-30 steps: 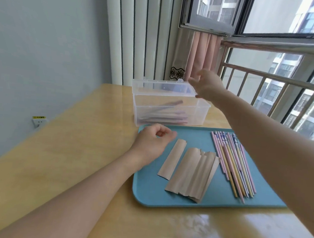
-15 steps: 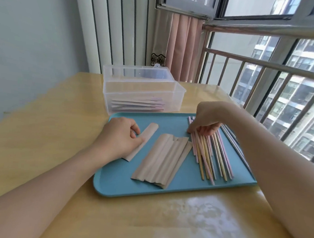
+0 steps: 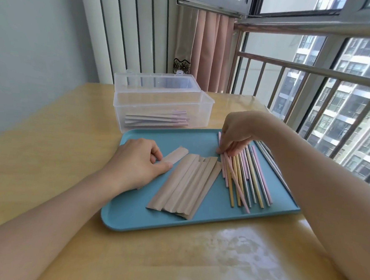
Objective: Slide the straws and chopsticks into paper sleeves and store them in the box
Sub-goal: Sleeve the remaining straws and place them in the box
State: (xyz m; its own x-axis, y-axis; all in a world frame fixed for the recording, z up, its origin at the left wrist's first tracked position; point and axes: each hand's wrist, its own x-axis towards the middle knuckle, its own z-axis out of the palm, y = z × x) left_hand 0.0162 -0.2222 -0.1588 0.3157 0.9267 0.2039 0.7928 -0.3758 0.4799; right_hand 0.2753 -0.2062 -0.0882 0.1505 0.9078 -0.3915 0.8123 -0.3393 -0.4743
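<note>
A blue tray (image 3: pixel 131 218) lies on the wooden table. On it sits a fanned pile of brown paper sleeves (image 3: pixel 185 185) and, to the right, a bundle of pastel straws and chopsticks (image 3: pixel 246 178). My left hand (image 3: pixel 137 160) pinches a single paper sleeve (image 3: pixel 175 155) at the tray's left side. My right hand (image 3: pixel 236 134) is over the far ends of the sticks, fingers curled down and pinching a pink one. A clear plastic box (image 3: pixel 160 103) with its lid open stands behind the tray and holds several sleeved sticks.
The table (image 3: pixel 49 153) meets a grey wall on the left. Behind the box hang white slats and a pink curtain (image 3: pixel 209 52). A metal window railing (image 3: pixel 314 72) runs along the right side. Glare marks the table's near part.
My right hand came back from the box to the far ends of the sticks and now pinches one. My left hand closed onto the single sleeve. The view tilted down and left.
</note>
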